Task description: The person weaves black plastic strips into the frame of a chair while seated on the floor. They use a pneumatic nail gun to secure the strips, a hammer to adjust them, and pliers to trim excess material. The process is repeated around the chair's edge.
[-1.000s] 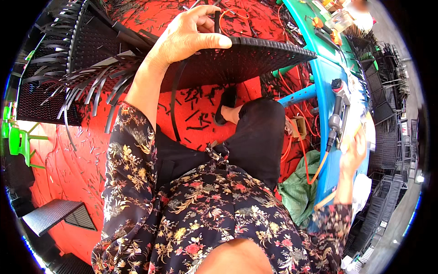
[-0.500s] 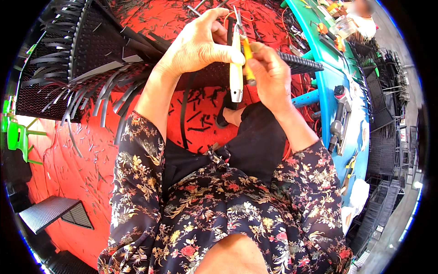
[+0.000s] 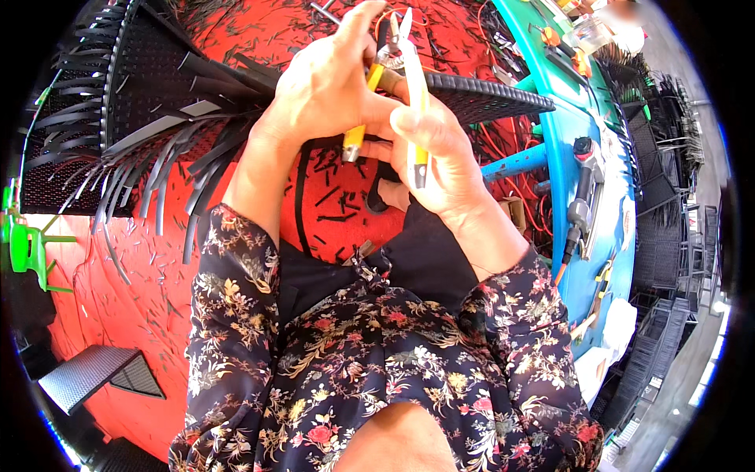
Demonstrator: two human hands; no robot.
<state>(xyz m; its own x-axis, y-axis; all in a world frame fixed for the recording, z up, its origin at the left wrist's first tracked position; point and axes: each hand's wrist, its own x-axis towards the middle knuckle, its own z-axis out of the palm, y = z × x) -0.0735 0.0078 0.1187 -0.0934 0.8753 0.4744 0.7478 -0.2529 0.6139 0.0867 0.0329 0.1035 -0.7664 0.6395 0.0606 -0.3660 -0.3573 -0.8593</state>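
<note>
A pair of hand shears with yellow and pale handles is held in front of my chest, blades pointing away and handles spread. My right hand grips it, the thumb across the pale handle and some fingertips behind the yellow one. My left hand curves around the yellow handle, its index finger reaching up beside the blades; its other fingers are mostly hidden. Beyond my hands lies a black woven piece, with loose black strips fanning out on the left.
Cut black scraps litter the red floor covering. On the right stands a blue-green table holding a grey and black hand tool. A green stool is at far left, a grey woven box below it. Another person is at top right.
The shears have opened and tilted, with the yellow handle swung to the left. My right hand has moved left and forward, close against my left hand, and wraps the handles more.
</note>
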